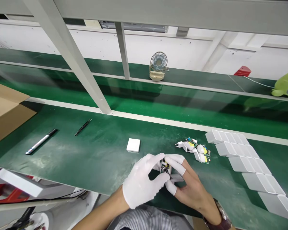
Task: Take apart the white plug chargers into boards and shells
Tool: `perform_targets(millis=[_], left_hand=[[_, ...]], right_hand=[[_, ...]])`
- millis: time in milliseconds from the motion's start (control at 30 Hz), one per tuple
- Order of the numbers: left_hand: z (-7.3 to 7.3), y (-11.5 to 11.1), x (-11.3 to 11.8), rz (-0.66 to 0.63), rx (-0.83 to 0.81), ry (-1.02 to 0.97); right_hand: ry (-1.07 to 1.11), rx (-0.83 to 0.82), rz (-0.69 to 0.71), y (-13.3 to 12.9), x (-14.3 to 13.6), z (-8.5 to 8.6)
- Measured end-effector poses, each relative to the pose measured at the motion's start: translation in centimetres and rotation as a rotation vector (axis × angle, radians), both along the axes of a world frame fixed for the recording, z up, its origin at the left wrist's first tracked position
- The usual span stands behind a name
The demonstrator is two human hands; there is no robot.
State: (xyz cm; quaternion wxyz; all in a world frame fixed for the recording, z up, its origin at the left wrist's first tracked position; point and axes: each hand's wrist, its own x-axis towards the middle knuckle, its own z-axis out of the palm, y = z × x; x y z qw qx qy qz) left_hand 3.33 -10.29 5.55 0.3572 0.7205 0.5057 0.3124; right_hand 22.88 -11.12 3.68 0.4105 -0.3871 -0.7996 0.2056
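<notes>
My left hand [146, 180], in a white glove, and my right hand [187, 185], with white finger covers, meet low in the middle of the head view. Between their fingertips they both grip a small charger [165, 166] with its circuit parts exposed. A pale grey-white piece [177, 178] shows beside it at the right fingers, partly hidden. A white square block [133, 144] lies on the table beyond my left hand. Past my right hand sit several opened charger assemblies [194, 148] with plug pins and yellow parts.
Rows of white plastic casings [244, 156] stand at the right of the green table [91, 159]. Tweezers [83, 126] and a marker pen [41, 141] lie left. A cardboard box [9, 111] is at the far left. A small fan [158, 65] stands on the back shelf, behind a slanting post [72, 57].
</notes>
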Motion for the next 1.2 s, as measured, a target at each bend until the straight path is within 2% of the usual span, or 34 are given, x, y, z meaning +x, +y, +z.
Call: perform_targets(millis=[267, 500, 600, 733, 900, 1200], left_hand=[[0.5, 0.1, 0.3, 0.028, -0.115, -0.042], [-0.7, -0.2, -0.5, 0.064, -0.178, -0.236], [-0.9, -0.4, -0.9, 0.012, -0.098, -0.184], [-0.4, -0.7, -1.1, -0.030, 0.009, -0.043], [0.1, -1.3, -1.3, -0.007, 0.008, 0.090], [0.4, -1.4, -1.3, -0.017, -0.033, 0.140]], right_hand=[[0.019, -0.046, 0.025, 0.1, -0.1, -0.2], [-0.096, -0.001, -0.018, -0.9, -0.1, -0.7], [-0.137, 0.080, -0.036, -1.3, 0.0, -1.0], [-0.189, 0.162, -0.061, -1.3, 0.0, -0.5], [-0.199, 0.179, -0.069, -1.5, -0.3, 0.3], [-0.233, 0.173, -0.064, -1.8, -0.4, 0.0]])
